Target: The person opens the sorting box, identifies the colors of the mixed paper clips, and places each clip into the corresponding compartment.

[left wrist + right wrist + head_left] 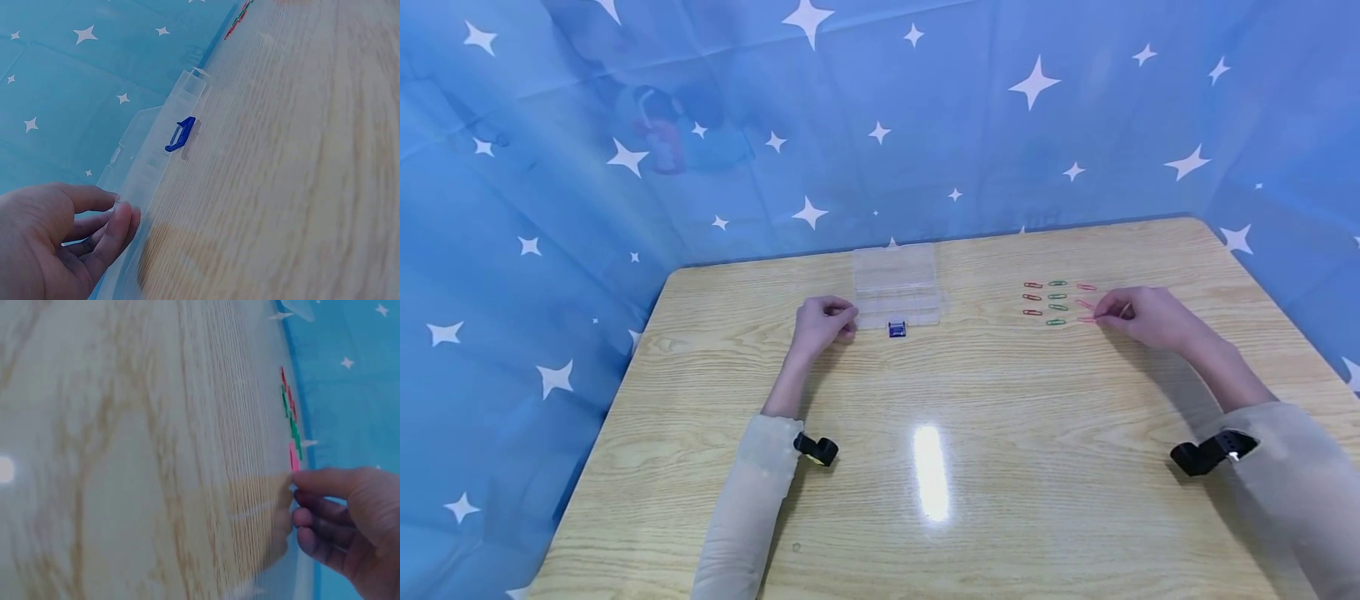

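Note:
A clear plastic box (898, 310) lies on the table with its lid (893, 267) folded back, a blue latch (897, 330) at its front. At the box's left end my left hand (824, 323) pinches the edge between thumb and fingers; in the left wrist view, the hand (75, 234) partly covers that corner. Further right, my right hand (1150, 317) pinches the end of the nearest pink paper clip (1086, 319). The right wrist view shows the fingertips of this hand (344, 515) at the pink clips (294, 456). Two more pink clips lie behind it.
Left of the pink clips, green paper clips (1057, 295) and red paper clips (1032, 297) lie in columns on the wooden table (1000, 417). A blue curtain with white stars (955, 125) hangs behind the table's back edge. Each wrist carries a small black camera (817, 450).

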`<action>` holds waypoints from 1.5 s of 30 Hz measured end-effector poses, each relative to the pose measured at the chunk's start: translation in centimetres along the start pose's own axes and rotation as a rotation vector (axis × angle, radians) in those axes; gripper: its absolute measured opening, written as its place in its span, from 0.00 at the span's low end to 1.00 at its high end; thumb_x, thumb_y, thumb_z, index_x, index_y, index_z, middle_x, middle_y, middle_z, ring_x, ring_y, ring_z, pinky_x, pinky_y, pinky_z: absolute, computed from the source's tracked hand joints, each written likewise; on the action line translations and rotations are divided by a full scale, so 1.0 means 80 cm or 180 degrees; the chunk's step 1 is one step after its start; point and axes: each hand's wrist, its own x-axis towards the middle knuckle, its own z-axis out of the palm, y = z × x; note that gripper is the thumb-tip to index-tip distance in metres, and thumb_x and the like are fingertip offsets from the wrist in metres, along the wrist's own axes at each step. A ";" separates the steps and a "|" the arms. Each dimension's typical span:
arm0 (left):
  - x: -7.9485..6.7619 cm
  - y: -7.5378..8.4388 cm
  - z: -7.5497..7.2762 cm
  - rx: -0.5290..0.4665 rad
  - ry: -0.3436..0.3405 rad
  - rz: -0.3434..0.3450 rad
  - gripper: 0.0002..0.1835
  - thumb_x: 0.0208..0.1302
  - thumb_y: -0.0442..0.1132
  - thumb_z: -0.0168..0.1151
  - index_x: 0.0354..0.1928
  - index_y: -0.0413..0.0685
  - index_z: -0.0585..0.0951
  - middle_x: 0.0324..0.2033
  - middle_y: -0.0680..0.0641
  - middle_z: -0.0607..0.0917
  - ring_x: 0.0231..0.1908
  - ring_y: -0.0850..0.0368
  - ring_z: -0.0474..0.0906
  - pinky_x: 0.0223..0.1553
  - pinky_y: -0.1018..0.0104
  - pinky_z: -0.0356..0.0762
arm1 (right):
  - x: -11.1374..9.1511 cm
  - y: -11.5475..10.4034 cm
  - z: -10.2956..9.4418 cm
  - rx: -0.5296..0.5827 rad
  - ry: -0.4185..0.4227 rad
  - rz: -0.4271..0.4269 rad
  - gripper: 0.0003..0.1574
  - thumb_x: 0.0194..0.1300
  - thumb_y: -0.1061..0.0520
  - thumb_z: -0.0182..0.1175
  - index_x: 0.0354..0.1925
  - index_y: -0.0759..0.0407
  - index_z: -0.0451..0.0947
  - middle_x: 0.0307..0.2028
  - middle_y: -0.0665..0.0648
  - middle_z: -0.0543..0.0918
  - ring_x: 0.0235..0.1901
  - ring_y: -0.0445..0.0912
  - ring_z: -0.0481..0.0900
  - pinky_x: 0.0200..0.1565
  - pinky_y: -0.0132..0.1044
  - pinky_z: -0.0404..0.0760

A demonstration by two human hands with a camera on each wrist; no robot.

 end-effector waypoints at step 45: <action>-0.001 -0.002 0.003 0.0057 0.0143 0.0168 0.09 0.60 0.38 0.61 0.38 0.38 0.82 0.25 0.41 0.82 0.24 0.48 0.82 0.26 0.65 0.82 | 0.040 -0.069 0.000 0.0633 0.0342 -0.0228 0.10 0.63 0.53 0.59 0.38 0.56 0.81 0.30 0.54 0.82 0.26 0.43 0.75 0.25 0.28 0.73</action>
